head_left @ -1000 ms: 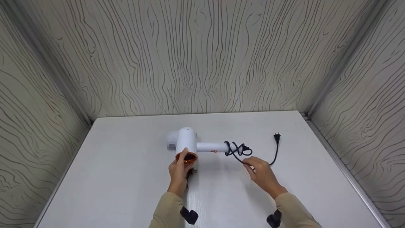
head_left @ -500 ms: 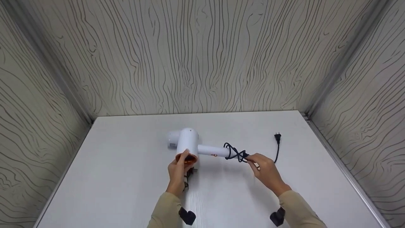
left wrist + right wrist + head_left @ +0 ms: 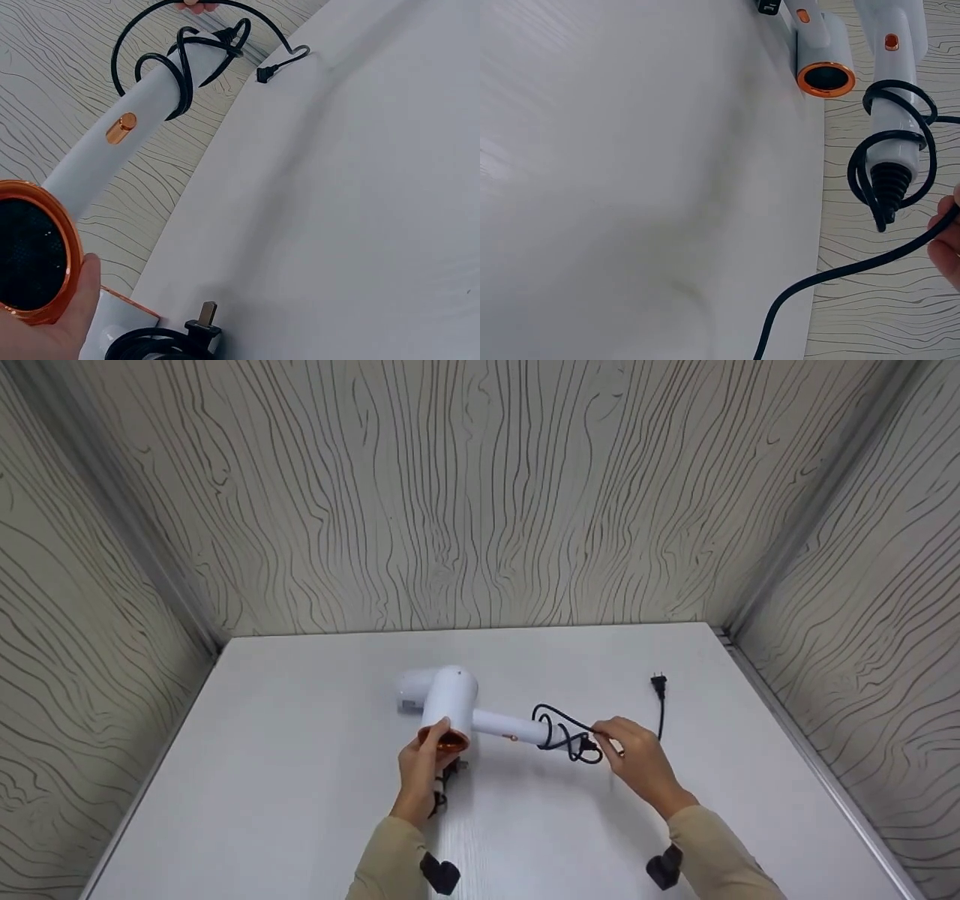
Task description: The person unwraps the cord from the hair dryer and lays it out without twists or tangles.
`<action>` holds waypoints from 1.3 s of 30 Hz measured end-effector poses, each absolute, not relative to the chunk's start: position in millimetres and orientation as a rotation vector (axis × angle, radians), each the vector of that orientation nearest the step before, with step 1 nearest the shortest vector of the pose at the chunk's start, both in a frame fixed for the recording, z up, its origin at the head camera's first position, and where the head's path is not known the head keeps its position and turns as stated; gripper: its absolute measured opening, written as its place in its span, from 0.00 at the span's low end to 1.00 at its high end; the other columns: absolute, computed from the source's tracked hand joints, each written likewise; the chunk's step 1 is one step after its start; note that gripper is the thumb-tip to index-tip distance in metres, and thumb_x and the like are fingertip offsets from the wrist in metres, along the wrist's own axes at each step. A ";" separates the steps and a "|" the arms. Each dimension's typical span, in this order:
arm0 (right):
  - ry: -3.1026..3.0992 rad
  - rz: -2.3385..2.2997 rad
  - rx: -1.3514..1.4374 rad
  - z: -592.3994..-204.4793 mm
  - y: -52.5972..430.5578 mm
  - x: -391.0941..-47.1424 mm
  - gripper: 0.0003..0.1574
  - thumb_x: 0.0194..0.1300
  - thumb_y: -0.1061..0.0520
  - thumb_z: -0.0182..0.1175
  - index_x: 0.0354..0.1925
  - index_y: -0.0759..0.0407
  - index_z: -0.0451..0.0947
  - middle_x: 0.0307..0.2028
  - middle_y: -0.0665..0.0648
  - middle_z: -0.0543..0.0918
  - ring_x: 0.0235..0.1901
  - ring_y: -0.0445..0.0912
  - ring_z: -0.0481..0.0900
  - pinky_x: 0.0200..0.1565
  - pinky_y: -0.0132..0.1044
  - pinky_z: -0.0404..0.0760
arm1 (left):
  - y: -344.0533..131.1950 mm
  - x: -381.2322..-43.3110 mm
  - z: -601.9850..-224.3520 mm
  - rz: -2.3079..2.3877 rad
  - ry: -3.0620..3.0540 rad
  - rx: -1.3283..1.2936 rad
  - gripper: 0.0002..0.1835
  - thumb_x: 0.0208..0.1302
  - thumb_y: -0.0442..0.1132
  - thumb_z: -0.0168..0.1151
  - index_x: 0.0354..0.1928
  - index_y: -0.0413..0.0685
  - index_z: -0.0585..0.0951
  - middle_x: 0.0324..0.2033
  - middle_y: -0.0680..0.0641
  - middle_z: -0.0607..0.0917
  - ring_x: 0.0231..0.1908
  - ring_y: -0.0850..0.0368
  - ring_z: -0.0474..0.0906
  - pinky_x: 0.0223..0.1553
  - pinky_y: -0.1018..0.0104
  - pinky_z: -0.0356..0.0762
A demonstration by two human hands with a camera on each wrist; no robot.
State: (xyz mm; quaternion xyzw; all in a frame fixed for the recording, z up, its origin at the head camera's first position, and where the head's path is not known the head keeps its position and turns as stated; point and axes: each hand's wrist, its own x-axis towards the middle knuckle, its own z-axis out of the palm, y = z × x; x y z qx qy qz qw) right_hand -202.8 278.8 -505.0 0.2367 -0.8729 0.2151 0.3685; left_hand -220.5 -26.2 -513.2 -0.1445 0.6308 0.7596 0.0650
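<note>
A white hair dryer (image 3: 450, 697) with an orange rim is held up above the table by my left hand (image 3: 418, 771), which grips its barrel near the rim. Its handle (image 3: 112, 154) points right and tilts slightly toward me in the head view. Loose loops of black cord (image 3: 855, 268) wrap around the handle's end. My right hand (image 3: 637, 757) pinches that cord just beyond the handle tip. The cord's free end trails to a two-pin plug (image 3: 658, 684) lying on the table. In the right wrist view only the right fingertips (image 3: 946, 244) show.
A second white hair dryer (image 3: 412, 688) lies on the white table (image 3: 300, 780), partly hidden behind the held one. Its bundled black cord and plug (image 3: 201, 330) sit below my left hand. Wood-grain panels (image 3: 465, 495) enclose the back and sides.
The handle end has swung down toward me. My right hand has moved up and right, from below the handle to beside its tip, carrying the cord over it; the loops look looser.
</note>
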 end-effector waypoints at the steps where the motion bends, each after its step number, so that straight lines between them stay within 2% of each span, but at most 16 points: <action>1: -2.246 0.545 0.600 -504.6 279.5 -203.3 0.17 0.40 0.76 0.72 0.30 0.62 0.82 0.27 0.52 0.84 0.28 0.42 0.83 0.33 0.21 0.81 | -27.0 -220.2 -513.1 2.287 1.907 -0.430 0.38 0.63 0.59 0.58 0.60 0.31 0.69 0.54 0.36 0.78 0.45 0.55 0.83 0.57 0.61 0.81; 11: -2.313 0.546 0.517 -507.6 286.5 -205.4 0.15 0.43 0.75 0.71 0.30 0.60 0.82 0.26 0.52 0.84 0.28 0.42 0.83 0.30 0.19 0.81 | -33.2 -220.1 -514.4 2.241 1.901 -0.381 0.39 0.64 0.60 0.56 0.61 0.30 0.68 0.52 0.37 0.80 0.42 0.60 0.83 0.58 0.59 0.81; 18: -2.346 0.543 0.487 -512.4 291.4 -206.4 0.13 0.45 0.73 0.70 0.30 0.61 0.83 0.27 0.52 0.84 0.28 0.42 0.83 0.31 0.31 0.85 | -34.9 -218.4 -514.1 2.273 1.855 -0.348 0.39 0.66 0.59 0.55 0.62 0.28 0.66 0.52 0.37 0.81 0.40 0.62 0.83 0.56 0.62 0.82; 26: -2.354 0.497 0.479 -520.1 294.9 -206.7 0.15 0.43 0.74 0.71 0.29 0.60 0.82 0.26 0.51 0.84 0.28 0.42 0.82 0.32 0.26 0.83 | -35.0 -216.2 -509.2 2.309 1.793 -0.305 0.39 0.66 0.58 0.53 0.63 0.28 0.65 0.53 0.38 0.80 0.41 0.62 0.83 0.56 0.64 0.81; 32: -2.432 0.502 0.450 -525.3 295.2 -205.3 0.13 0.45 0.73 0.70 0.29 0.60 0.83 0.27 0.52 0.84 0.29 0.43 0.83 0.32 0.30 0.84 | -34.6 -217.2 -507.6 2.309 1.802 -0.320 0.40 0.66 0.59 0.53 0.63 0.28 0.64 0.55 0.36 0.79 0.42 0.61 0.84 0.56 0.63 0.82; 39: -2.535 0.492 0.373 -531.5 294.2 -202.9 0.12 0.46 0.72 0.70 0.29 0.59 0.83 0.27 0.52 0.84 0.30 0.43 0.83 0.34 0.31 0.85 | -36.3 -217.6 -505.2 2.326 1.790 -0.316 0.40 0.67 0.60 0.52 0.63 0.29 0.64 0.53 0.38 0.81 0.40 0.62 0.84 0.54 0.65 0.82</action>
